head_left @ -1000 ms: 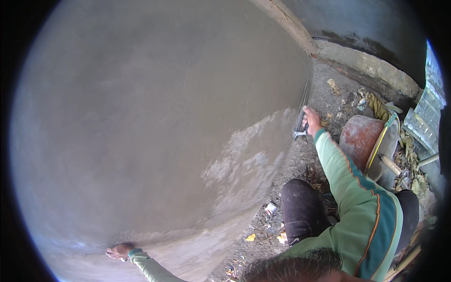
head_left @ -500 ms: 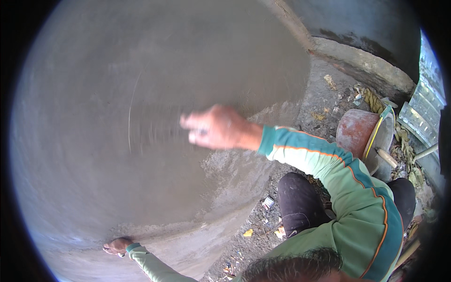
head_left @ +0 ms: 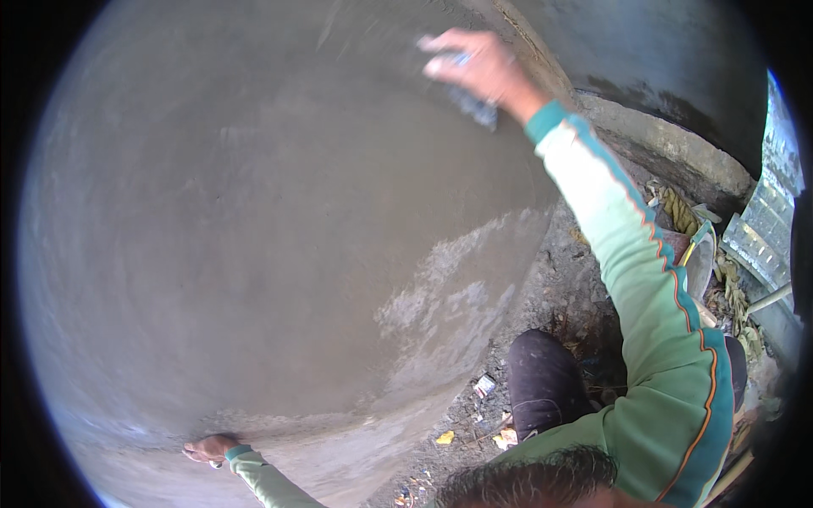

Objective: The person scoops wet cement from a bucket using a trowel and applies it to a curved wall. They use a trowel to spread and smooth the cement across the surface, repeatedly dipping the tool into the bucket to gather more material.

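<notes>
A broad wall of damp grey cement plaster fills the left and middle of the view. My right hand is at its upper right, blurred by motion, with the fingers closed around a trowel. Only a grey, shiny strip of the trowel shows below the hand; the rest is hidden or blurred. Low on the left, my left hand rests against the wall near the rough lower border of the plaster, fingers stretched out and nothing visible in them.
Rough, lighter patches mark the wall's lower right. A concrete ledge runs along the upper right. Partly behind my right arm stands a bucket among dry leaves. Litter lies on the ground near my knee.
My right hand has swept up and to the right across the plaster, from the middle to the upper right, with the trowel. The left hand stays in nearly the same place.
</notes>
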`<state>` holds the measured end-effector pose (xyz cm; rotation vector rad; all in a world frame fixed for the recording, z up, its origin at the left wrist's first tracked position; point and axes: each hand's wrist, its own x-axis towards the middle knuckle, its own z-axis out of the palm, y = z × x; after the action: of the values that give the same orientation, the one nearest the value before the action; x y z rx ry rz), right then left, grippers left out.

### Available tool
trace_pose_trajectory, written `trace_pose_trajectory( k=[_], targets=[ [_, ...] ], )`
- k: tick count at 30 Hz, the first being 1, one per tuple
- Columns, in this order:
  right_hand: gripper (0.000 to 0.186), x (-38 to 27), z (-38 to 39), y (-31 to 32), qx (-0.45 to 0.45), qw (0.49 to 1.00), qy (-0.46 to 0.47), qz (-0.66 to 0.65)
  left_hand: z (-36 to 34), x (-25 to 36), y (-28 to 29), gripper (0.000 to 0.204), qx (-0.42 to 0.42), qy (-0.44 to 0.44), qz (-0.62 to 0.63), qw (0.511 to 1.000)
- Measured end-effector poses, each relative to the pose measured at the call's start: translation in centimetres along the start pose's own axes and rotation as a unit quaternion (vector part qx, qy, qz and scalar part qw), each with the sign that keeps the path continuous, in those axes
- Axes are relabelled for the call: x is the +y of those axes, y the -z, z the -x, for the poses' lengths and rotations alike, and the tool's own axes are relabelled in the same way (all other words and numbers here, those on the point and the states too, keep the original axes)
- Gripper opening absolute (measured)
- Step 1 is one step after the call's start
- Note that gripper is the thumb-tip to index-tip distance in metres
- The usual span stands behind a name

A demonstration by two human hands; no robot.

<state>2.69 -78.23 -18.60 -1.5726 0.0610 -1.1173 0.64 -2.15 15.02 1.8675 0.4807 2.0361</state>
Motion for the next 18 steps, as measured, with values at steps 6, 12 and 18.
trace_pose_trajectory(
  k=[6, 12, 18],
  targets=[
    [0.038, -9.2, 7.1, -5.9, -0.209, 0.935, 0.225, 0.177, -0.9, -1.6, -0.7, 0.062, 0.011, -0.032, 0.011, 0.999],
    [0.049, -13.7, -8.3, 1.9, 0.097, 0.957, 0.166, 0.218, -1.0, -0.7, -0.5, 0.064, 0.016, -0.035, 0.042, 0.998],
    [0.043, -14.1, -10.3, 4.6, 0.095, 0.957, 0.08, 0.262, 0.0, -0.2, -0.7, 0.065, 0.011, -0.029, 0.072, 0.997]
  ],
)
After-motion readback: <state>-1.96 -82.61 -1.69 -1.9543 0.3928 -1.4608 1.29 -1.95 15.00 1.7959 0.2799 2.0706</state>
